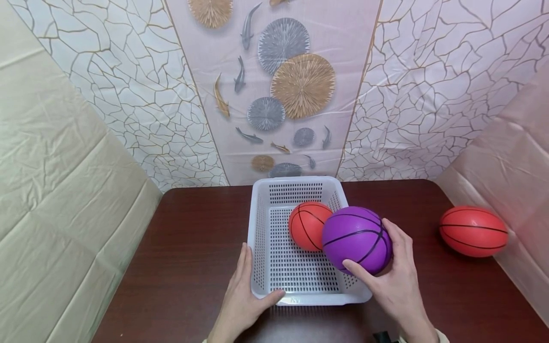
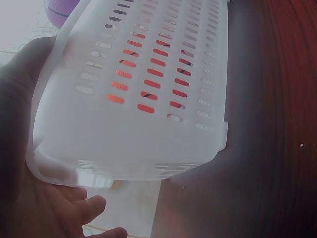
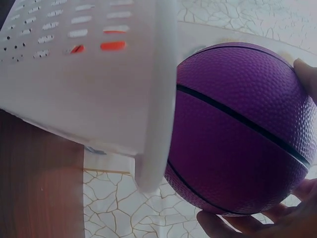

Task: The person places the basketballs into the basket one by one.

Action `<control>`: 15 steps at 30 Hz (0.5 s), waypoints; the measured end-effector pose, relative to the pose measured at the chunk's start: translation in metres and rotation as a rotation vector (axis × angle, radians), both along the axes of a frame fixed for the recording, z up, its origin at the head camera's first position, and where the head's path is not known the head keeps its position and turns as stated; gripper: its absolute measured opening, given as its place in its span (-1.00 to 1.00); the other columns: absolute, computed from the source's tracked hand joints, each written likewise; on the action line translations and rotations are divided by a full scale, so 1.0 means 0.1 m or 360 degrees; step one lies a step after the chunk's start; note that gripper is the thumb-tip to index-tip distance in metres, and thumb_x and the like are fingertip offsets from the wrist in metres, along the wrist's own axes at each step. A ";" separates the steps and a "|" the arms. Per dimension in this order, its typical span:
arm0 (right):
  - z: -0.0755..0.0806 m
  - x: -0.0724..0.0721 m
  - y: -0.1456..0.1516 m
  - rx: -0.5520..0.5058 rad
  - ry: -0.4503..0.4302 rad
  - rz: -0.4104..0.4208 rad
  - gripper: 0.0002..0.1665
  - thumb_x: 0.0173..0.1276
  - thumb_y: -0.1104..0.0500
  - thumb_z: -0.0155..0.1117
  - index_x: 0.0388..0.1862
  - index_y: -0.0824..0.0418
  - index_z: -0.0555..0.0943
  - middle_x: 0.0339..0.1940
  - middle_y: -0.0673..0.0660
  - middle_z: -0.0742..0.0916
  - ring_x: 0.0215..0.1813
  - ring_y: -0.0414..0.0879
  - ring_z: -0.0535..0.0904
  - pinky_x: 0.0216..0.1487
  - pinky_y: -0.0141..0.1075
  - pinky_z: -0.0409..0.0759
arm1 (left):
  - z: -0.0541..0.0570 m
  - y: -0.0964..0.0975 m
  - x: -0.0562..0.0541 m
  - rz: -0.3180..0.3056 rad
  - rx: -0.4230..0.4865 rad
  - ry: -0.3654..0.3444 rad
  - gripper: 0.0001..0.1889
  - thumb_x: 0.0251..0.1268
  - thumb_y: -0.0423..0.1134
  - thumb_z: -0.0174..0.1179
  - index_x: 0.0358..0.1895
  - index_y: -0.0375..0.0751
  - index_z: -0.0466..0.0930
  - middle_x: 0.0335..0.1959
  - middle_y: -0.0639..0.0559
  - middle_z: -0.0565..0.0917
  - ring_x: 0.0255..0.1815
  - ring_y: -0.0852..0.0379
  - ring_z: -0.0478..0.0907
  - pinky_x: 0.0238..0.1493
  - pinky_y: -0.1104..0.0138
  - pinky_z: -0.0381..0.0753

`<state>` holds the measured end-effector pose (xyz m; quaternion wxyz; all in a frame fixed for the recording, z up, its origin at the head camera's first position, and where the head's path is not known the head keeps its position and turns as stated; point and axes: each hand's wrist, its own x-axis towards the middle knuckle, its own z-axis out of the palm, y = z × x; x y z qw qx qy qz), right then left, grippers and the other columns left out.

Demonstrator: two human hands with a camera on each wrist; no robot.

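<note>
At the near left corner of a white plastic basket (image 1: pixel 310 300), my left hand (image 1: pixel 246 295) holds on, thumb over the front rim and fingers along the outer left wall. My right hand (image 1: pixel 396 281) grips a purple ball (image 1: pixel 358 238) with black lines, thumb on its near side and fingers round its right side. The ball is raised over the basket's right rim, overlapping it in the head view. Inside the basket lies a red ball (image 1: pixel 306 226), partly hidden by the purple one. In the left wrist view, red shows through the slots of the basket wall (image 2: pixel 124 139).
Another red ball (image 1: pixel 473 231) with black lines rests at the right side of the dark wooden table (image 1: pixel 193 247), close to the cloth-covered side wall (image 1: pixel 514 157). A patterned cloth (image 1: pixel 386 95) hangs behind the basket. A beige quilted wall stands on the left.
</note>
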<state>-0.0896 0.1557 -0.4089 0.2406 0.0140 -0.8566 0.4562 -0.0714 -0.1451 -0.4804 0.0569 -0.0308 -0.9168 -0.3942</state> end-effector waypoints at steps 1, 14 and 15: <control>0.00 0.00 -0.01 -0.0002 0.0016 0.0017 0.38 -0.31 0.19 0.76 0.51 -0.23 0.20 0.40 -0.04 0.33 0.22 -0.24 0.33 0.03 -0.65 0.34 | 0.00 0.00 0.00 0.0002 -0.0004 -0.0003 0.31 -0.18 0.53 0.27 0.59 0.00 -0.22 0.58 0.31 -0.26 0.49 -0.19 0.06 0.26 -0.30 0.17; -0.04 0.00 -0.09 0.0030 0.0015 0.0111 0.38 -0.31 0.15 0.76 0.51 -0.19 0.19 0.42 -0.03 0.31 0.27 -0.23 0.30 0.07 -0.64 0.35 | -0.01 0.00 0.00 0.0001 -0.0007 0.0003 0.31 -0.17 0.50 0.30 0.59 0.00 -0.22 0.58 0.31 -0.27 0.49 -0.18 0.05 0.29 -0.26 0.17; -0.04 0.00 -0.10 0.0032 0.0009 0.0115 0.38 -0.32 0.14 0.77 0.51 -0.20 0.19 0.42 -0.03 0.31 0.28 -0.22 0.31 0.08 -0.64 0.34 | -0.01 0.00 0.00 -0.0001 -0.0007 0.0006 0.30 -0.17 0.48 0.31 0.59 0.00 -0.22 0.58 0.31 -0.26 0.49 -0.18 0.04 0.29 -0.25 0.17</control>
